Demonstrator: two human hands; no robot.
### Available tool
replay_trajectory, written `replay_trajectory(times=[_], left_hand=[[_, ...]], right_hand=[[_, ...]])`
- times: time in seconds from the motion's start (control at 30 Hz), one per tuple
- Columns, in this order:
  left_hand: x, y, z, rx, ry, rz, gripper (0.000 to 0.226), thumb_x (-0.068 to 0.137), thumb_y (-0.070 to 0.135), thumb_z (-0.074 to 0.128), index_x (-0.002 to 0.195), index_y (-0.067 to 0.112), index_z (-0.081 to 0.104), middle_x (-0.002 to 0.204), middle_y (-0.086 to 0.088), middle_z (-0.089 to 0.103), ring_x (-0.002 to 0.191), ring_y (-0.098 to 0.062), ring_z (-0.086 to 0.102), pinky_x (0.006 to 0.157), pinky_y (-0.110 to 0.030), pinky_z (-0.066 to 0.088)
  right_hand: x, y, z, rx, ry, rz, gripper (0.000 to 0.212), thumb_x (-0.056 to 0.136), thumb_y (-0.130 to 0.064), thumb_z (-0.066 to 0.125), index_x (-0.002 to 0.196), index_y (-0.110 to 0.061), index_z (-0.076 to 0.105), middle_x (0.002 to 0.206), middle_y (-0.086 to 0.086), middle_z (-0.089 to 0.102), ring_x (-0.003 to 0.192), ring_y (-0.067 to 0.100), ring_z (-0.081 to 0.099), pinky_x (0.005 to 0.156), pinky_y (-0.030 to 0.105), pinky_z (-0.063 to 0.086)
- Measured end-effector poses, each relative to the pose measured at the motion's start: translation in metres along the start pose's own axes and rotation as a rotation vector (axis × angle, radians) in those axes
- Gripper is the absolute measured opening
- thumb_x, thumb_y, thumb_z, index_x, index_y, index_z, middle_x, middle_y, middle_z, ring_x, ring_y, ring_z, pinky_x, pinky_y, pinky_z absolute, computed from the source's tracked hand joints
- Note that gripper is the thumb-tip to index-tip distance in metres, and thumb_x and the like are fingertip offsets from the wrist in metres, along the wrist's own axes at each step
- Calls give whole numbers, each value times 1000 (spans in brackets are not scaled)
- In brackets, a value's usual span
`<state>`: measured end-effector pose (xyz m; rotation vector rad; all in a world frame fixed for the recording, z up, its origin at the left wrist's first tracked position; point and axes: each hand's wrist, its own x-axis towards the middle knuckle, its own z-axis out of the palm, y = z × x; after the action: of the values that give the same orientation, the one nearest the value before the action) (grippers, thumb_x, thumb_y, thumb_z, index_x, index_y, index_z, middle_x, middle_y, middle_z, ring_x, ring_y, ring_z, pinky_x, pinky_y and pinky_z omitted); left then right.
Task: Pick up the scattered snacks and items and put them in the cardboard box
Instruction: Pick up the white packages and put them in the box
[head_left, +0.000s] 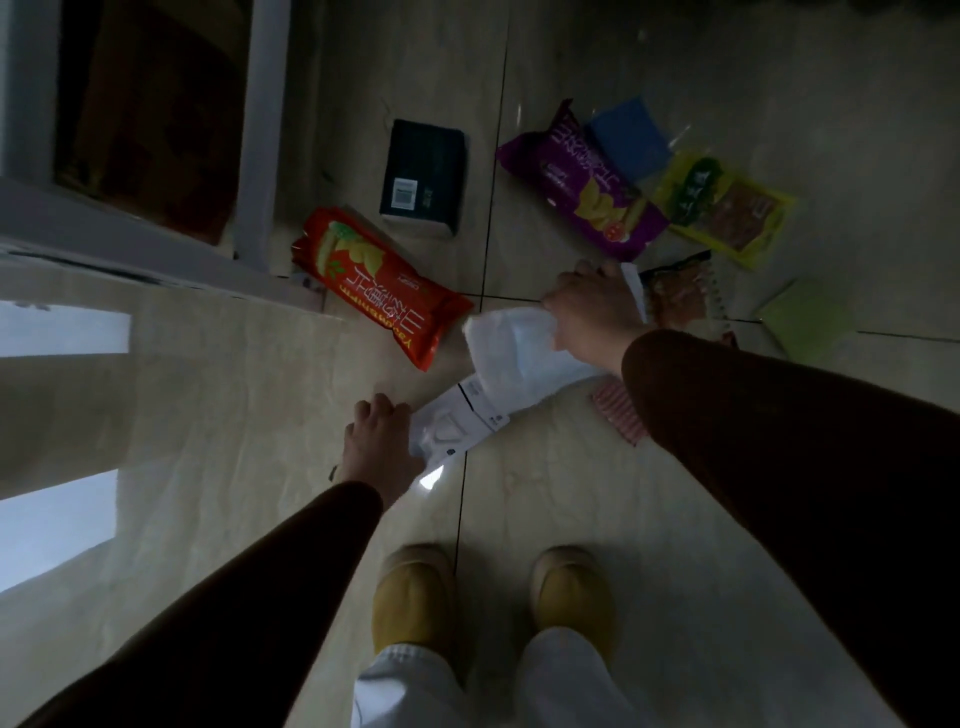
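Red-orange snack bag with yellow chips; purple bag, yellow chips; yellow-green packet; blue sheet; black box; white packages; pink-striped item, perhaps a wrapper; beige marbled floor; yellow slippers.

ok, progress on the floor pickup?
Early. Nothing visibly boxed; no cardboard box in view. In hand: right hand grips a white packet, left hand holds a white pouch. Left on the floor: orange bag, dark box, purple bag, yellow-green packet.
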<state>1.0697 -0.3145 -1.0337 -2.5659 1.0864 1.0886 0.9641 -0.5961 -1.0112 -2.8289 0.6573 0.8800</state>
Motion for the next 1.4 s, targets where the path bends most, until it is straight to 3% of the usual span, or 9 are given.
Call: replay_trajectory(times=[0.2, 0.4, 0.53, 0.63, 0.8, 0.9, 1.07, 1.27, 1.4], left_hand=[[-27, 27, -52, -298, -34, -73, 35, 83, 31, 72, 107, 20, 49, 93, -1, 66, 73, -17, 62, 57, -29, 45], [-32, 78, -82, -413, 50, -10, 66, 77, 21, 76, 132, 19, 39, 105, -12, 69, 90, -34, 66, 72, -40, 53], [-17, 116, -88, -399, 24, 49, 43, 80, 22, 76, 114, 14, 51, 95, -3, 64, 77, -21, 61, 56, -26, 42], [0, 133, -82, -397, 11, 114, 32, 78, 27, 76, 101, 17, 57, 85, 3, 64, 75, -18, 64, 58, -29, 51], [19, 152, -65, -377, -8, 196, 31, 80, 30, 77, 103, 20, 59, 88, 7, 64, 79, -11, 62, 59, -27, 47], [32, 161, -63, -376, -50, 243, 33, 83, 31, 75, 109, 20, 58, 94, 6, 65, 82, -11, 62, 62, -29, 52], [62, 203, -74, -259, -110, 404, 40, 83, 26, 76, 114, 12, 55, 106, -1, 62, 95, -20, 58, 75, -30, 41], [100, 303, -74, 86, -191, 678, 81, 85, 32, 75, 151, 10, 33, 153, -12, 41, 134, -30, 45, 105, -35, 34], [122, 356, -65, 488, -20, 813, 67, 87, 46, 65, 141, 10, 46, 151, -14, 38, 141, -30, 30, 113, -37, 23]], right_hand=[[-65, 28, -36, 649, 80, 432, 45, 87, -46, 67, 119, -16, 59, 120, 7, 66, 112, 29, 60, 99, 39, 38], [-145, 25, 9, 1350, 46, 915, 60, 76, -46, 75, 124, -13, 60, 111, 5, 69, 101, 28, 66, 92, 43, 54], [-171, 14, 49, 1618, 147, 1111, 37, 79, -30, 77, 104, -5, 68, 93, 8, 71, 86, 25, 69, 79, 36, 56], [-176, 6, 77, 1774, 39, 1137, 36, 75, -28, 83, 102, -6, 70, 94, 8, 72, 84, 24, 69, 74, 33, 53], [-158, -33, 129, 1627, 16, 1147, 65, 41, -54, 80, 84, -7, 69, 85, 10, 72, 76, 26, 72, 71, 40, 61], [-140, -56, 148, 1586, 55, 1167, 55, 50, -53, 77, 82, -10, 63, 97, 13, 69, 83, 29, 71, 75, 42, 61], [-148, -46, 130, 1525, 90, 1197, 52, 83, -37, 71, 125, -11, 55, 120, 12, 66, 112, 34, 63, 97, 47, 49], [-183, 25, 147, 1661, 179, 1365, 55, 81, -30, 76, 126, -11, 51, 123, 15, 62, 110, 36, 61, 96, 49, 50], [-202, 61, 170, 1767, 143, 1417, 64, 67, -40, 78, 119, -5, 64, 114, 17, 70, 104, 36, 66, 93, 50, 54]])
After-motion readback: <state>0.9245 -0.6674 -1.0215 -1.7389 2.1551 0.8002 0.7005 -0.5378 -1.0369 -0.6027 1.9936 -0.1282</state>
